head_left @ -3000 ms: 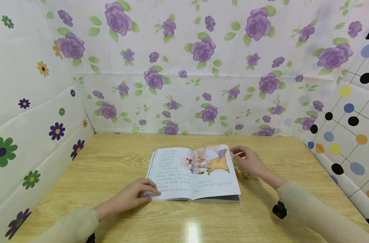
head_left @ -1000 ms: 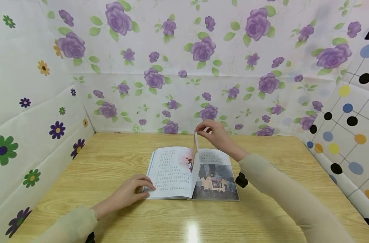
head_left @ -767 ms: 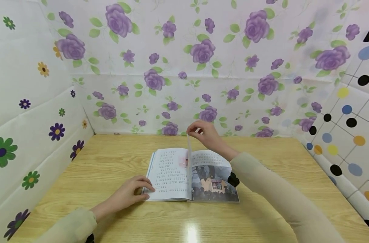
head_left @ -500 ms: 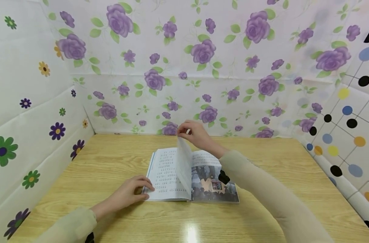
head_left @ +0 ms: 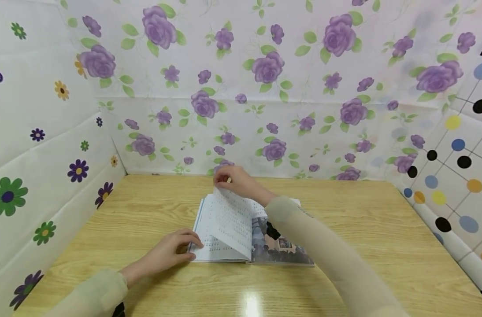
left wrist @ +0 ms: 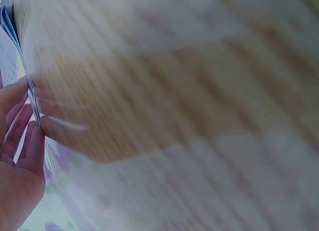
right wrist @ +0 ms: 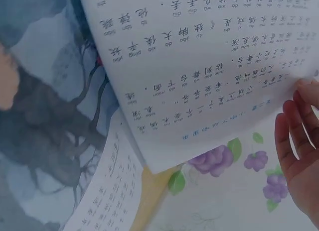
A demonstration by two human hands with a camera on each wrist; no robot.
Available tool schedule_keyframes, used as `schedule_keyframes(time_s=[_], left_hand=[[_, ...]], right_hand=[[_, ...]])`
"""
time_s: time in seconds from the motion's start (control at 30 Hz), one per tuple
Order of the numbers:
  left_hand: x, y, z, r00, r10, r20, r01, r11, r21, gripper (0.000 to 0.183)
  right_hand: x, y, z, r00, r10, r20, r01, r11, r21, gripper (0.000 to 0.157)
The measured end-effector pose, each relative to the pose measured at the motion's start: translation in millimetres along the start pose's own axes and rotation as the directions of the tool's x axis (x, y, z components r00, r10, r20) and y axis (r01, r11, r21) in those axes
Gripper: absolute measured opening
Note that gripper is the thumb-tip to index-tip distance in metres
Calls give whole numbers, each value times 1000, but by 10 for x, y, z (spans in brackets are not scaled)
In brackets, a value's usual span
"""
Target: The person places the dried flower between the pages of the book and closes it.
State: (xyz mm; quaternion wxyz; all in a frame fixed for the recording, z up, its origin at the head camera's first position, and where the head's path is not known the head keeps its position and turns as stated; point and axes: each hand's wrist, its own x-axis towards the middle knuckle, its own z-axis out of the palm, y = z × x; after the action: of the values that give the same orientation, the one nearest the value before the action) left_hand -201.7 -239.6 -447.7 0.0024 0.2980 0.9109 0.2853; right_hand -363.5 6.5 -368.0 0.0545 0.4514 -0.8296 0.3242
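Observation:
An open illustrated book (head_left: 201,229) lies on the wooden table, printed text on its left page and a dark picture (head_left: 261,251) on the right. My right hand (head_left: 241,182) pinches the upper corner of a lifted page (head_left: 233,220), which leans over to the left. Rows of characters cover that page in the right wrist view, where my right hand (right wrist: 299,156) is at its edge. At the book's lower left corner my left hand (head_left: 173,248) rests its fingers on the page. In the left wrist view the left hand's fingers (left wrist: 35,146) touch the book's edge.
The wooden table (head_left: 153,198) runs around the book. A flowered cloth wall (head_left: 304,88) stands behind it, with patterned cloth on the left (head_left: 58,185) and right (head_left: 443,185) sides. A black wrist device (head_left: 272,231) sits by the right sleeve.
My right hand went from beside the book's right edge to pinching the page, raised it upright, and swung it leftward, baring the dark picture. The left hand stays nearly in place.

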Motion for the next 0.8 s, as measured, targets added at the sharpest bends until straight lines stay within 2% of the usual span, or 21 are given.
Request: schedule_keyframes(time_s=[0.2, 0.4, 0.6, 0.8], left_hand=[[1, -8, -9, 1000, 9, 16, -9, 1000, -7, 25], [2, 9, -21, 1000, 2, 20, -2, 1000, -14, 25], [8, 3, -24, 1000, -12, 22, 11, 1000, 23, 27], [30, -30, 4, 1000, 3, 24, -4, 999, 43, 36]], right_hand=[[95, -46, 81, 995, 27, 97, -27, 1000, -6, 7], [151, -53, 159, 985, 68, 160, -67, 998, -10, 6], [222, -25, 294, 968, 81, 236, -74, 996, -40, 7], [259, -69, 365, 954, 116, 275, -95, 991, -90, 11]])
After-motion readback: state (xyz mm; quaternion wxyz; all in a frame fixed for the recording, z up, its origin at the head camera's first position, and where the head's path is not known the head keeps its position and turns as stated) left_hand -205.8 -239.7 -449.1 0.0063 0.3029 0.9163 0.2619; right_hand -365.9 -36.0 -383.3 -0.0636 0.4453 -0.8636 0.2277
